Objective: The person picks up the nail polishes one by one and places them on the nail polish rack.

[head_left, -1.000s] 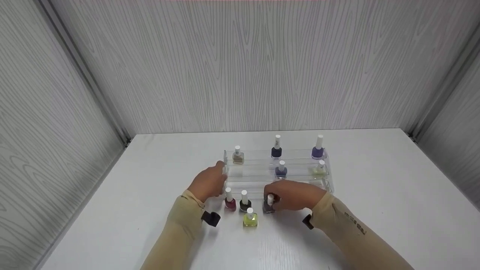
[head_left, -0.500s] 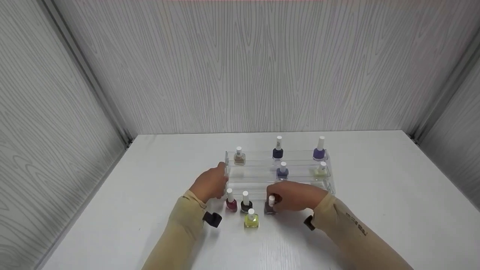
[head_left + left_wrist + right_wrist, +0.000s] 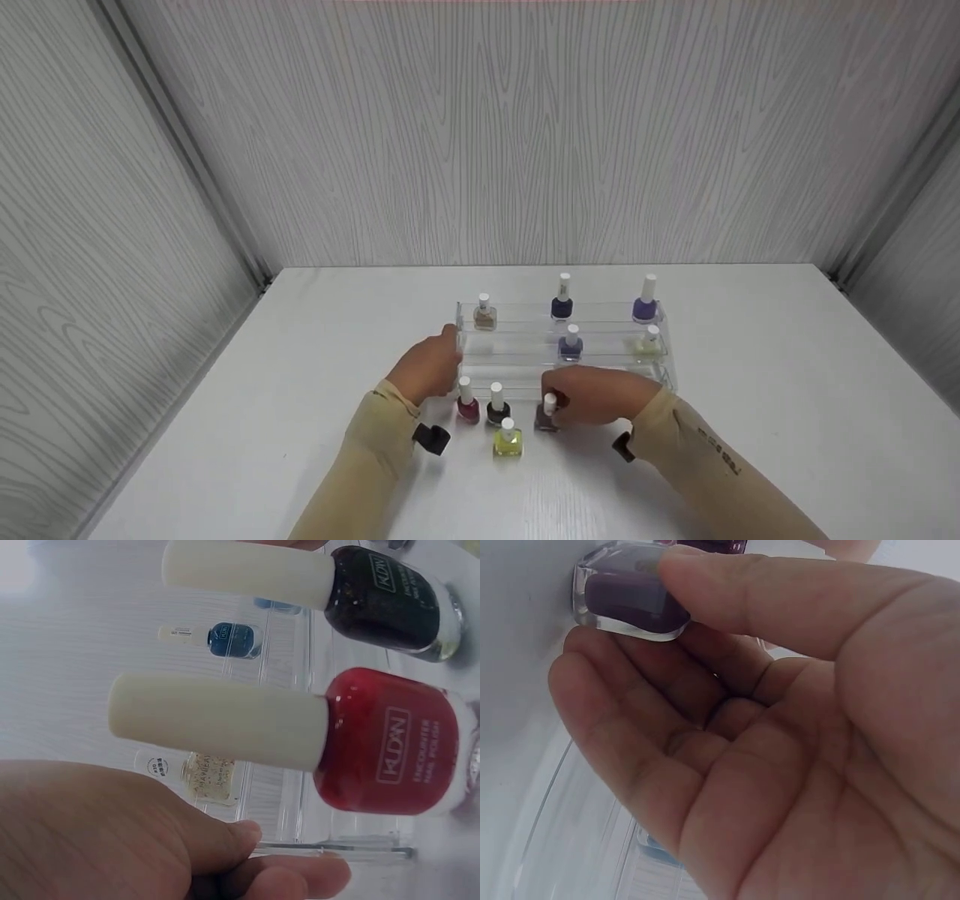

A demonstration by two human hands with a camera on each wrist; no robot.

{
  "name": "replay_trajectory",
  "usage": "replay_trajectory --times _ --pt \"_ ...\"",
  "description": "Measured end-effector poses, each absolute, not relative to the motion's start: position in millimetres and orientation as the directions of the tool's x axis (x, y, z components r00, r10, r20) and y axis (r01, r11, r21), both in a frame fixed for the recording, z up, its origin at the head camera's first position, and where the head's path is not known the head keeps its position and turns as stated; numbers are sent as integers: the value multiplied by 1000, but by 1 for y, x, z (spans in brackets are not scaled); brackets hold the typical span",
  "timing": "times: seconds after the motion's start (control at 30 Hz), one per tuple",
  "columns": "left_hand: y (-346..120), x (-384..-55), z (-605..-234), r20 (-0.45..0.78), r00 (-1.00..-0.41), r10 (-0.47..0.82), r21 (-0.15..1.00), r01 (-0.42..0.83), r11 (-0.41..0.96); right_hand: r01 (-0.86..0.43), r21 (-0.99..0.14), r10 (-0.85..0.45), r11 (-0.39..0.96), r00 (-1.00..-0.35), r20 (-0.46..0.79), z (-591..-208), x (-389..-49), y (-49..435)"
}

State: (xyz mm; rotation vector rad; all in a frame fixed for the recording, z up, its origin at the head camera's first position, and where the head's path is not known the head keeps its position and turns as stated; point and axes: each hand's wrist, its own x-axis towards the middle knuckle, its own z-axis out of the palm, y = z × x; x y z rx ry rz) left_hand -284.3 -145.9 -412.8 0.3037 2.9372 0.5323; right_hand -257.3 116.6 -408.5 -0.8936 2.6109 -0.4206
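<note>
My left hand [image 3: 427,367] pinches the left side edge of a clear acrylic tiered rack [image 3: 510,373]; in the left wrist view, thumb and fingers lie on either side of its clear side panel [image 3: 337,849]. Just in front of the rack, my right hand [image 3: 600,391] holds a dark purple nail polish bottle [image 3: 626,596] with a white cap, upright and low at the table. The thumb presses against the glass in the right wrist view. Left of that bottle stand a red nail polish [image 3: 468,410] and a black one [image 3: 497,412], with a yellow one [image 3: 508,444] nearer me.
On the rack's top tier are a gold-glitter bottle [image 3: 485,319], a dark navy one [image 3: 562,308] and a violet one [image 3: 644,310]. The middle tier bears a blue bottle [image 3: 570,349] and a pale yellow one [image 3: 649,346]. Wood-grain panels [image 3: 525,135] enclose the white table [image 3: 337,322].
The head view has shifted slightly, so everything sits a little further right in it. Both hands keep their holds, and the bottles stay in the same arrangement.
</note>
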Motion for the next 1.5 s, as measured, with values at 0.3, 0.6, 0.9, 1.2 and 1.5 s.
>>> replay_trajectory --times 0.3,0.6,0.9,1.2,1.5 --pt "-144 -283 -409 -79 -959 273 352 230 907 -561 -379 -658 736 -723 -209 -409 -259 116" --pt "-148 -283 -412 -92 -964 248 345 203 916 -538 -381 -640 752 -733 -230 -408 -256 109" --pt "-145 -282 -412 -109 -963 246 329 199 923 -503 -375 -608 779 -752 -256 -411 -255 108" --pt "-143 -281 -412 -127 -970 206 348 151 925 -506 -381 -611 774 -754 -242 -411 -254 108" --pt "-142 -282 -413 -108 -971 215 284 177 942 -494 -382 -601 781 -759 -249 -410 -253 108"
